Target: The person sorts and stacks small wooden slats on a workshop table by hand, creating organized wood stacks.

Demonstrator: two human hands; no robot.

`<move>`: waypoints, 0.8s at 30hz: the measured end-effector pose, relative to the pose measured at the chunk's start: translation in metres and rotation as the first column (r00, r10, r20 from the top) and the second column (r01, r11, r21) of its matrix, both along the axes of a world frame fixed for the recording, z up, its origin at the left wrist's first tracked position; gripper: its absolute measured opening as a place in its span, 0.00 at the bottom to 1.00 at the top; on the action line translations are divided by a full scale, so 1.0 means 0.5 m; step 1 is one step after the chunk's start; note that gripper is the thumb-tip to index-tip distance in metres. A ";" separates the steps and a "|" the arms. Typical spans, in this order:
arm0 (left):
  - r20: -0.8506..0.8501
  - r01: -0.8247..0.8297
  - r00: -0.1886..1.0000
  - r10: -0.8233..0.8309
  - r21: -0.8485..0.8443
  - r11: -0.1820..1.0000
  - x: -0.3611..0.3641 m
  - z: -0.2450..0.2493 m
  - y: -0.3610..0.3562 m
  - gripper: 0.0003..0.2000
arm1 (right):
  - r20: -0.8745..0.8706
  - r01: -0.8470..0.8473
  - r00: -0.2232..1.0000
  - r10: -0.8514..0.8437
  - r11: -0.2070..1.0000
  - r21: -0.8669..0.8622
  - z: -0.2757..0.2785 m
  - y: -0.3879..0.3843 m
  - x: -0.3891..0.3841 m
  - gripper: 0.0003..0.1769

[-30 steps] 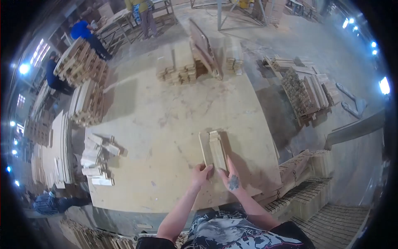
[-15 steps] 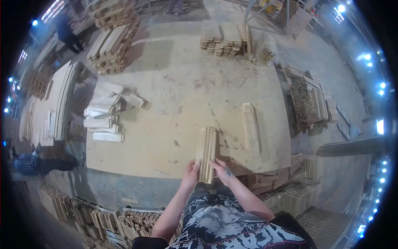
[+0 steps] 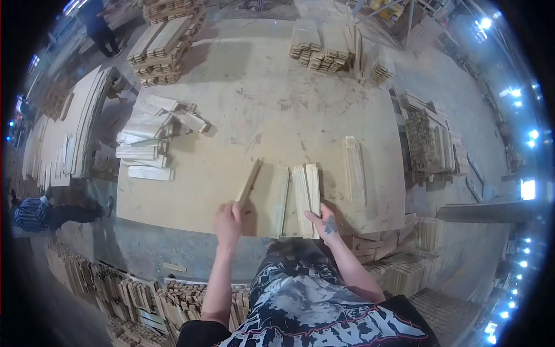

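My left hand (image 3: 228, 222) is closed on the near end of a narrow wooden slat (image 3: 250, 178), which slants away to the upper right over the table. Against the right side of a small bundle of wooden slats (image 3: 301, 191) is my right hand (image 3: 324, 221), its thumb on top and its other fingers mostly hidden. The bundle's pieces fan slightly apart at the far end. Between the two hands a separate slat (image 3: 280, 196) lies just left of the bundle.
The big board-topped table (image 3: 231, 115) carries a loose pile of pale slats (image 3: 144, 144) at left and a few slats (image 3: 355, 170) at right. Stacked boards (image 3: 321, 46) stand at the far side. Bundled wood (image 3: 173, 301) lies below the near edge; a person (image 3: 43, 211) is at left.
The bundle held between both hands is now down at the table's near edge and spread apart. My left hand has moved left with one slat; my right hand stays by the others.
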State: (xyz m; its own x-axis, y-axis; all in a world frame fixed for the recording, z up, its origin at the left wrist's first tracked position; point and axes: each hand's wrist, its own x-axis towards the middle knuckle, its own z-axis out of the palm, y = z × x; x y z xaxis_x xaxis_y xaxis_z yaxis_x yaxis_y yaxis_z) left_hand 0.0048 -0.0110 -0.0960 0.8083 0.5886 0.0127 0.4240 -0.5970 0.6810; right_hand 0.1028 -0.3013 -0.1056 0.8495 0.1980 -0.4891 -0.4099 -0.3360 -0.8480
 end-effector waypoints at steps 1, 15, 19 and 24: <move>0.018 -0.011 1.000 0.008 0.132 0.991 -0.002 -0.009 0.011 0.15 | 0.062 0.006 0.998 -0.005 1.000 -0.020 0.000 -0.005 -0.001 0.22; 0.125 0.345 0.910 -0.396 0.306 0.888 0.085 -0.040 -0.214 0.21 | 0.359 0.091 0.933 0.024 0.949 -0.301 -0.037 -0.071 0.004 0.18; 0.066 0.349 0.915 -0.398 0.363 0.864 0.086 -0.076 -0.221 0.23 | 0.544 0.146 0.825 0.155 0.871 -0.470 -0.034 -0.074 0.003 0.22; 0.059 0.294 0.937 -0.345 0.406 0.865 0.079 -0.069 -0.202 0.22 | 0.388 0.131 0.915 0.109 0.830 -0.543 0.011 -0.065 0.005 0.25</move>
